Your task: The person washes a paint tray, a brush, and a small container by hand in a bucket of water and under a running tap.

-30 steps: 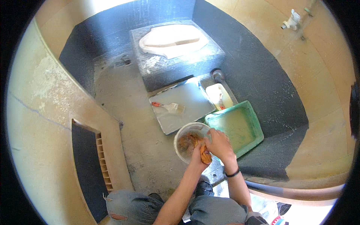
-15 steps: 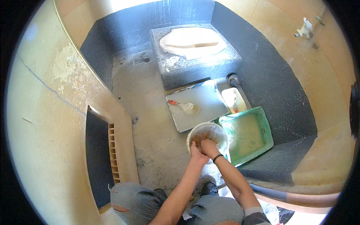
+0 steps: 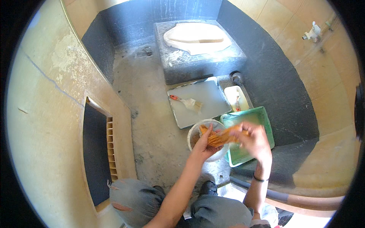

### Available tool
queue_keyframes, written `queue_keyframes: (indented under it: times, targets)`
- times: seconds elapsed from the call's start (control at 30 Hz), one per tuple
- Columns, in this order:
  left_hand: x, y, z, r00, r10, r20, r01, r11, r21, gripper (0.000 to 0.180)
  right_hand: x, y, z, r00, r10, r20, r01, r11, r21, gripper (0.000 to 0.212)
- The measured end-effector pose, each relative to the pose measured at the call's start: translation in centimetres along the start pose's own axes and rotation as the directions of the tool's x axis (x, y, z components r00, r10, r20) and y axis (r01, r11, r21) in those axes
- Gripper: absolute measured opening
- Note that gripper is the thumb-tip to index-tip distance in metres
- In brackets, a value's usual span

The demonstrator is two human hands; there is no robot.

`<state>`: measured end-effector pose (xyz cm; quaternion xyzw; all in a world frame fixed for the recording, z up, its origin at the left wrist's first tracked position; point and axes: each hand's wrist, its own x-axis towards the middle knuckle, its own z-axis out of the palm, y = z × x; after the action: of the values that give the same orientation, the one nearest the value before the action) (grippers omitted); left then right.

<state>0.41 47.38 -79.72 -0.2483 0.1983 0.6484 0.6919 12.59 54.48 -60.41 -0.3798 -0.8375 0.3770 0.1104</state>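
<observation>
An orange wet-looking cloth [image 3: 222, 138] is stretched between my two hands over a whitish bucket [image 3: 192, 141]. My left hand [image 3: 206, 146] is closed around the cloth's near bunched end, above the bucket's middle. The other end is in my right hand [image 3: 255, 141], smeared by motion, above the green tray [image 3: 268, 131]. Part of the bucket's inside, with murky brownish contents, shows beside my left hand; the cloth and hands hide the rest.
Beyond the bucket lies a shallow tray [image 3: 205, 91] of greyish liquid with a red-handled paintbrush [image 3: 188, 102] in it. A small white tub [image 3: 230, 92] holds another red-handled tool. Farther back, a squat toilet pan [image 3: 197, 34] sits on a dark raised block. A tap [image 3: 313, 32] juts from the right wall.
Both hands have come up out of the bucket with the orange cloth. My right hand has moved right, over the green tray, drawing the cloth out between them.
</observation>
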Motion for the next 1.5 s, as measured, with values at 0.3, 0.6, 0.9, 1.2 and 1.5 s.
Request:
queue_keyframes:
  times: [0.3,0.6,0.9,1.2,1.5]
  targets:
    - [-4.5,-0.4,2.9,0.870,0.007,0.493,0.004,1.000,-0.022,0.023,5.0,12.4,12.1,0.919,0.243,0.309,-0.356,0.179,0.917,0.059]
    - [-5.6,-3.7,3.6,0.753,-0.164,0.638,0.395,0.887,-0.238,0.025,3.4,7.4,11.0,0.971,-0.233,0.057,-0.133,-0.323,0.937,0.058]
    - [-2.1,-1.7,1.0,0.868,-0.239,0.436,-0.042,0.839,0.543,0.015,6.8,5.0,7.6,0.949,0.261,0.177,-0.295,0.535,0.792,0.039]
    - [-3.0,-4.3,0.8,0.701,0.563,0.437,-0.189,-0.444,0.876,0.032,6.9,7.7,11.0,0.913,0.213,-0.348,-0.241,0.970,-0.036,0.055]
    - [-4.9,-5.3,3.9,0.679,-0.244,0.693,0.342,0.940,-0.003,0.043,2.6,8.3,8.7,0.986,-0.100,0.135,-0.139,-0.037,0.990,0.056]
